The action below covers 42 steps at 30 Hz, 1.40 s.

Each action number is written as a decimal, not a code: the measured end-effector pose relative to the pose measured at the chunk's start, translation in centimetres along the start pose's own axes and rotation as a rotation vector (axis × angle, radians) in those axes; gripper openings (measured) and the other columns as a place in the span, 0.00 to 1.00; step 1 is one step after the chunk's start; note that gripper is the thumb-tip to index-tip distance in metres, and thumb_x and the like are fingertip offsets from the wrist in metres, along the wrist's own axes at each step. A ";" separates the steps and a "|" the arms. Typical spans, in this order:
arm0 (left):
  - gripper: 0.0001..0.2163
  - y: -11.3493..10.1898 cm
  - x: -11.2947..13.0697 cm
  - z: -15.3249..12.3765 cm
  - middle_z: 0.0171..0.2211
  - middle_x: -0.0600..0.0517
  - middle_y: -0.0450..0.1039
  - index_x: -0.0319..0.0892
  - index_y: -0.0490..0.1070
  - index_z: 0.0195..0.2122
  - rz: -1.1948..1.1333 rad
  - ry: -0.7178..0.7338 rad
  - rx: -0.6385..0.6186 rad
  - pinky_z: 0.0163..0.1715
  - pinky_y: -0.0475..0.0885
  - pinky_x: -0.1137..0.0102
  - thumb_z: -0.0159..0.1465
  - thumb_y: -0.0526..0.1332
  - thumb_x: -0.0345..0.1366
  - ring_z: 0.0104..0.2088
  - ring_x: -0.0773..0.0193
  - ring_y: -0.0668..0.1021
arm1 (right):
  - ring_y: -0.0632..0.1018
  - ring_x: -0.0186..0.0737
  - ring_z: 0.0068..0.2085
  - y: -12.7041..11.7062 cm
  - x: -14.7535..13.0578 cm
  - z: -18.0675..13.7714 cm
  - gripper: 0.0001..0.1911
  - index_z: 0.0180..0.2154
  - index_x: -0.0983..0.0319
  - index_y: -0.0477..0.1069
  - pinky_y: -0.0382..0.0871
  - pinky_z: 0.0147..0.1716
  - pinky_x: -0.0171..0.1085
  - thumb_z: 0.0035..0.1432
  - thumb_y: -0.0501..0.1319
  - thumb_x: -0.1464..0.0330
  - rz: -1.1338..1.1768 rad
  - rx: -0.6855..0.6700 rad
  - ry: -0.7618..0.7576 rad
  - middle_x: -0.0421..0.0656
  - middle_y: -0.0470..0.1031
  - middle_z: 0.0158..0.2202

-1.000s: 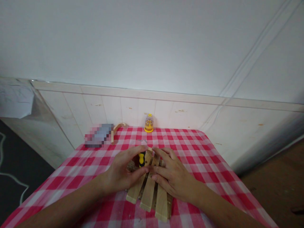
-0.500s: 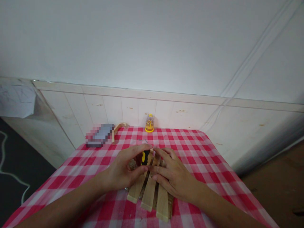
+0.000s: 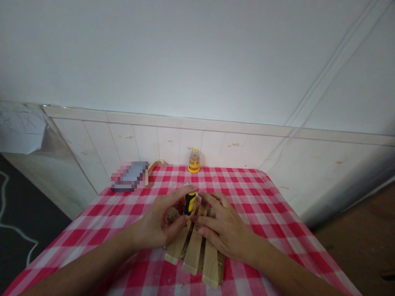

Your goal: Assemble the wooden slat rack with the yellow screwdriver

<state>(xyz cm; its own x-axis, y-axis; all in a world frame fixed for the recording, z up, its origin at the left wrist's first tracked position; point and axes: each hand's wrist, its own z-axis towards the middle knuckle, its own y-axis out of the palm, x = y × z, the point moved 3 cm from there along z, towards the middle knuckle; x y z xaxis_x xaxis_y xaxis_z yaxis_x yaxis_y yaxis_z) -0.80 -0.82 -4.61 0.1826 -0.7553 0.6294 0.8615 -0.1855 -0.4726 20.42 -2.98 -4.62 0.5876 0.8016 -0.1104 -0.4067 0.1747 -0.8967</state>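
A small screwdriver (image 3: 190, 203) with a yellow and black handle stands nearly upright between the fingers of my left hand (image 3: 156, 220). Its lower end is hidden behind the fingers. Below it lies a wooden slatted piece (image 3: 194, 253), pale slats set side by side over darker wood. My right hand (image 3: 224, 224) is closed over the slats from the right, fingertips close to the screwdriver. A rough brown lump (image 3: 173, 214) shows behind the left fingers. Some small metal bits (image 3: 185, 183) lie just beyond the hands.
A yellow-based clear bit case (image 3: 194, 161) stands by the wall. To its left are a curved wooden piece (image 3: 151, 170) and a blurred-out flat device (image 3: 130, 176). A red and white checked cloth (image 3: 262, 197) covers the table, which meets the panelled wall.
The screwdriver handle has turned, showing a different side of its yellow and black pattern. My left fingers have shifted slightly left around it. The right hand stays almost still.
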 end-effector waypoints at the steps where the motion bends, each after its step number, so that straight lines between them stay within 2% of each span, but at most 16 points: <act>1: 0.34 0.0 0.0 0.0 0.50 0.49 0.80 0.53 0.59 0.69 -0.006 -0.001 -0.002 0.40 0.80 0.70 0.63 0.61 0.23 0.40 0.62 0.83 | 0.68 0.56 0.63 0.0 0.0 0.0 0.17 0.52 0.55 0.79 0.65 0.61 0.60 0.74 0.54 0.61 -0.002 -0.001 -0.002 0.53 0.69 0.65; 4: 0.34 0.3 -0.1 -0.2 0.47 0.50 0.81 0.53 0.60 0.68 -0.024 0.008 0.032 0.39 0.80 0.72 0.63 0.62 0.23 0.39 0.64 0.83 | 0.68 0.56 0.63 0.1 0.1 -0.1 0.17 0.53 0.55 0.79 0.65 0.61 0.60 0.74 0.54 0.61 -0.009 0.009 -0.002 0.53 0.68 0.65; 9: 0.32 1.0 -1.0 -0.4 0.39 0.52 0.83 0.51 0.60 0.68 -0.128 -0.061 0.233 0.35 0.80 0.75 0.65 0.65 0.26 0.35 0.65 0.85 | 0.66 0.54 0.65 0.1 0.0 -0.1 0.17 0.56 0.55 0.77 0.65 0.62 0.59 0.74 0.55 0.62 -0.007 0.030 -0.022 0.52 0.66 0.67; 13: 0.31 1.4 -2.3 -0.4 0.43 0.50 0.85 0.49 0.60 0.68 -0.172 -0.189 0.318 0.38 0.82 0.71 0.65 0.67 0.28 0.39 0.62 0.87 | 0.64 0.54 0.67 0.2 0.1 -0.1 0.17 0.57 0.55 0.77 0.64 0.63 0.59 0.74 0.56 0.63 -0.003 0.030 -0.032 0.51 0.63 0.70; 17: 0.30 1.7 -2.7 -0.1 0.39 0.52 0.85 0.48 0.61 0.66 -0.230 -0.237 0.308 0.40 0.82 0.69 0.64 0.68 0.29 0.39 0.62 0.87 | 0.65 0.53 0.67 0.2 0.1 -0.2 0.16 0.57 0.56 0.77 0.64 0.63 0.59 0.74 0.56 0.63 0.003 0.053 -0.050 0.52 0.65 0.68; 25: 0.30 1.5 -2.4 0.2 0.35 0.54 0.83 0.45 0.64 0.63 -0.194 -0.276 0.335 0.34 0.81 0.71 0.59 0.70 0.30 0.33 0.64 0.86 | 0.65 0.53 0.67 0.1 0.1 -0.2 0.17 0.56 0.56 0.77 0.64 0.63 0.59 0.74 0.55 0.63 0.024 0.066 -0.047 0.53 0.65 0.68; 32: 0.28 1.7 -2.4 0.1 0.32 0.57 0.80 0.47 0.66 0.59 -0.118 -0.209 0.363 0.32 0.80 0.75 0.58 0.71 0.30 0.31 0.66 0.84 | 0.65 0.53 0.67 0.1 0.1 -0.1 0.17 0.56 0.56 0.77 0.64 0.63 0.58 0.74 0.55 0.63 0.002 0.071 -0.060 0.53 0.65 0.68; 37: 0.27 1.9 -2.7 0.0 0.35 0.56 0.80 0.48 0.65 0.59 -0.068 -0.217 0.347 0.34 0.80 0.74 0.59 0.71 0.30 0.32 0.66 0.84 | 0.65 0.54 0.66 0.3 0.2 -0.2 0.16 0.57 0.55 0.77 0.65 0.61 0.59 0.73 0.56 0.63 -0.009 0.051 -0.041 0.52 0.66 0.67; 42: 0.28 1.9 -3.0 0.0 0.39 0.55 0.80 0.50 0.64 0.62 -0.062 -0.232 0.255 0.38 0.81 0.71 0.62 0.69 0.31 0.35 0.65 0.84 | 0.66 0.55 0.65 0.3 0.2 -0.1 0.16 0.56 0.54 0.78 0.66 0.62 0.59 0.73 0.56 0.62 0.002 0.048 -0.023 0.51 0.66 0.67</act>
<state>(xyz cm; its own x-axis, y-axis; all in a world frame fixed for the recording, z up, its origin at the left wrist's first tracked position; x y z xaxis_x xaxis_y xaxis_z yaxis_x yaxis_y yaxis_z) 0.31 1.13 -7.43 0.2039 -0.5787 0.7896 0.9596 -0.0414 -0.2781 20.51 -2.85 -4.98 0.5710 0.8146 -0.1023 -0.4418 0.1999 -0.8746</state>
